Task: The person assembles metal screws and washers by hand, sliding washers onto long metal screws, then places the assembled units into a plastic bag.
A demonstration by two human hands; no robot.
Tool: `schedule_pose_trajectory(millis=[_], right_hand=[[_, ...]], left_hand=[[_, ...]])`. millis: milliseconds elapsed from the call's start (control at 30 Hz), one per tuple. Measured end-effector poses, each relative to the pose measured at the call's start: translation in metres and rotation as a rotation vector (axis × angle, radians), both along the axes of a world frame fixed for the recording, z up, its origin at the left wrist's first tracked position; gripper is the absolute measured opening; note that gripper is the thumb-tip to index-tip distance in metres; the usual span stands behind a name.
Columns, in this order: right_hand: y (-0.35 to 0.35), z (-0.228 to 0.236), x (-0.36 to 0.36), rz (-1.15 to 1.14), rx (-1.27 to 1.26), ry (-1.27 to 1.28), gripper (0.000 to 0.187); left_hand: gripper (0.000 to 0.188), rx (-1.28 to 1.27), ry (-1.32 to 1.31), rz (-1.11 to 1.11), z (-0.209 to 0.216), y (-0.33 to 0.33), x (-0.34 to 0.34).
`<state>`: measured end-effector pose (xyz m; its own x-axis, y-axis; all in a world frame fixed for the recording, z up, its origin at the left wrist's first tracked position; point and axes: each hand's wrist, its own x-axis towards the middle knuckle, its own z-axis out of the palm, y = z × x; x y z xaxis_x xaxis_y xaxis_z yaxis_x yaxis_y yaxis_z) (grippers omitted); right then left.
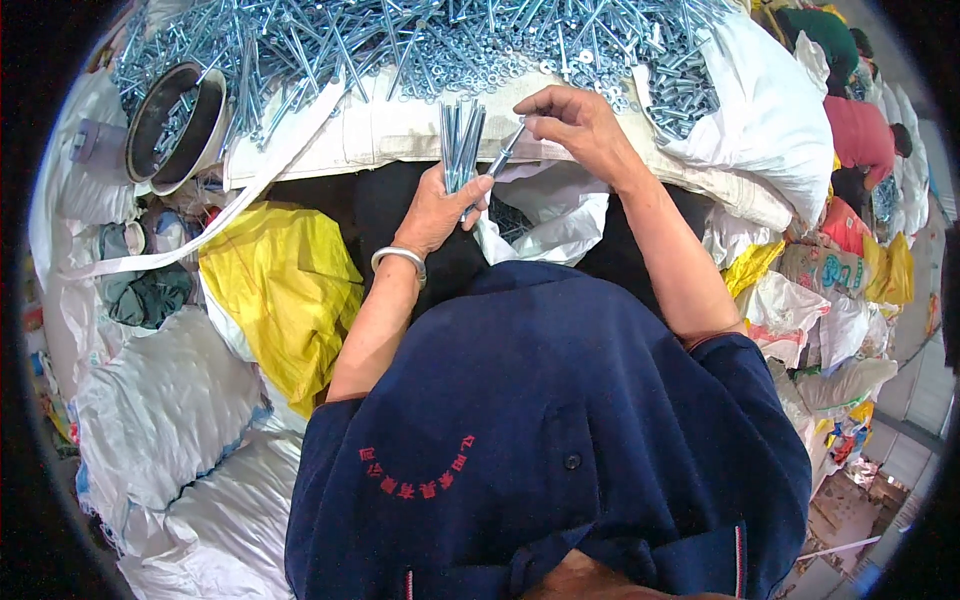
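Observation:
My left hand grips a bundle of long silvery bolts that stand upright out of the fist. Between its thumb and fingers a single bolt with a thicker sleeve leans up to the right. At the upper tip of that bolt, my right hand has its thumb and index finger pinched together. Whatever small part they hold there is hidden. Just below the hands, an open white sack has dark metal pieces inside.
Loose bolts, nuts and washers cover the work surface ahead, whose front edge has pale cloth. A dark bowl with bolts stands left. White sacks and a yellow sack lie at my left. Other people are at far right.

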<state>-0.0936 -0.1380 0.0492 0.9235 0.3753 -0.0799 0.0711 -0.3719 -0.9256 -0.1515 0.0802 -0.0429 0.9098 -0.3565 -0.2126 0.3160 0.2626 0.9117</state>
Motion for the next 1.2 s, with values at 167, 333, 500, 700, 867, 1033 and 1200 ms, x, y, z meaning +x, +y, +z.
schedule_pose_trajectory(millis=[167,333,500,700,867,1033,1200], right_hand=[[-0.001,-0.016,-0.009,-0.113,0.188,0.072,0.026],[0.018,-0.041,-0.023,-0.084,0.209,0.135,0.018],[0.026,-0.061,-0.033,-0.176,0.359,0.256,0.019],[0.017,-0.029,-0.021,-0.101,0.433,0.162,0.021],[0.01,0.027,0.008,-0.124,0.255,-0.297,0.019],[0.004,0.001,0.017,-0.113,-0.043,-0.375,0.017],[0.017,-0.01,0.013,-0.03,-0.121,-0.512,0.018]], left_hand=[[0.029,0.024,-0.016,-0.012,0.0,-0.002,0.0],[0.028,0.052,-0.026,0.005,-0.003,-0.001,-0.001],[0.03,0.05,-0.008,-0.006,-0.002,-0.001,0.001],[0.034,0.084,-0.049,0.032,0.0,-0.002,0.0],[0.023,0.106,-0.115,0.267,-0.002,-0.004,-0.002],[0.019,0.201,-0.271,0.367,0.054,-0.017,0.027],[0.021,0.25,-0.476,0.304,0.101,-0.027,0.059]])
